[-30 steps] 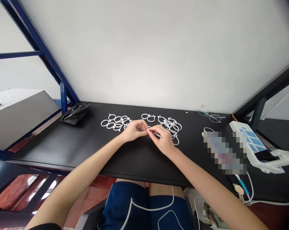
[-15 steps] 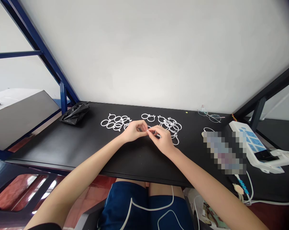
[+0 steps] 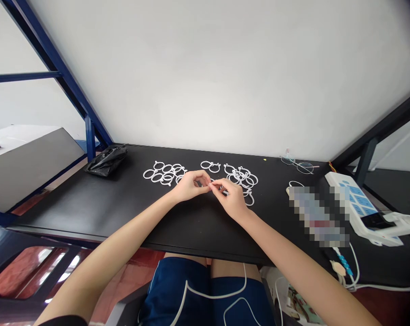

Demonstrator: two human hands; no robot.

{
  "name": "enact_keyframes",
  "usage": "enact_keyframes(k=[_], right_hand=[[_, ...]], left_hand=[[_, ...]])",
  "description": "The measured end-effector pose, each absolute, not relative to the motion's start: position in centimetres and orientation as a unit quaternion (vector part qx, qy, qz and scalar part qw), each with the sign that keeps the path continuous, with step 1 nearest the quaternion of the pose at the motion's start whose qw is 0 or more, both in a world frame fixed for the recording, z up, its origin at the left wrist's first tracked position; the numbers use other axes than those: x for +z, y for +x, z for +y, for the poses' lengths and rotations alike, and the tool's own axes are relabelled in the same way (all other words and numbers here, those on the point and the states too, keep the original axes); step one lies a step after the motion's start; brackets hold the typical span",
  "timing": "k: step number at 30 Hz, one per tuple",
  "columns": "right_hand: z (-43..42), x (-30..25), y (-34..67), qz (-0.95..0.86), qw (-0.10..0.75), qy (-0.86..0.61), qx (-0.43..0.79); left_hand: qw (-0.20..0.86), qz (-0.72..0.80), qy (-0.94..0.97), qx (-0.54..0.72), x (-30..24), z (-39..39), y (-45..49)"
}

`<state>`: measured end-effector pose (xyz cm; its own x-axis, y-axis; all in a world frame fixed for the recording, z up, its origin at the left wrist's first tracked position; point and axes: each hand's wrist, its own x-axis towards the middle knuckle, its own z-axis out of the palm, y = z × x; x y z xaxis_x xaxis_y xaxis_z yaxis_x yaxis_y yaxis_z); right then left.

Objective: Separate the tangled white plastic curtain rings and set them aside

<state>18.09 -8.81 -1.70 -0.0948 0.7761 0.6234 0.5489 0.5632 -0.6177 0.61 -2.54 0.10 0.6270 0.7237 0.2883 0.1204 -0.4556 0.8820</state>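
In the middle of the black desk (image 3: 191, 226), my left hand (image 3: 192, 185) and my right hand (image 3: 231, 195) meet, thumbs and forefingers pinched together at the tips. A sliver of a white curtain ring (image 3: 212, 180) shows at the fingertips; most of it is hidden by my fingers. Left of my hands lies a group of white curtain rings (image 3: 163, 174), each with a small eyelet. Another overlapping heap of rings (image 3: 239, 174) is to the right, partly behind my right hand. Two linked or touching rings (image 3: 210, 165) lie just beyond my fingers.
A crumpled black plastic bag (image 3: 108, 160) is at the desk's left end. On the right are eyeglasses (image 3: 305, 168), a blurred-out phone (image 3: 313, 217), a white power strip (image 3: 361, 203) and cables (image 3: 356, 267). A white wall (image 3: 225, 81) rises behind the desk.
Almost nothing differs. Both hands keep the same pinch, with only a very slight shift of the fingertips to the right.
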Motion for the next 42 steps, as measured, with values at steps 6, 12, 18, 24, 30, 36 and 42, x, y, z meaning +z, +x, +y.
enact_keyframes(k=[6,12,18,24,30,36,42], right_hand=[[-8.86,-1.45,18.05,-0.730,0.505,-0.450,0.105],[-9.07,-1.25,17.97,-0.730,0.514,-0.439,0.107],[-9.10,-1.21,17.98,-0.731,0.517,-0.430,0.113],[-9.07,-1.13,17.97,-0.724,0.511,-0.444,0.132],[-9.14,-0.98,17.92,-0.718,0.497,-0.457,0.170],[-9.12,-1.03,17.90,-0.714,0.486,-0.467,0.191],[-9.06,-1.12,17.86,-0.711,0.483,-0.475,0.192]], left_hand=[[0.394,0.295,0.795,0.356,0.23,-2.79,0.50],[0.391,0.271,0.817,0.325,0.09,-2.75,0.47],[0.406,0.273,0.824,0.285,-0.03,-2.69,0.59],[0.402,0.289,0.821,0.283,0.31,-2.88,0.51],[0.393,0.302,0.821,0.282,0.59,-3.10,0.55],[0.370,0.316,0.822,0.295,0.74,-3.17,0.56],[0.364,0.326,0.820,0.298,0.55,-3.14,0.57]])
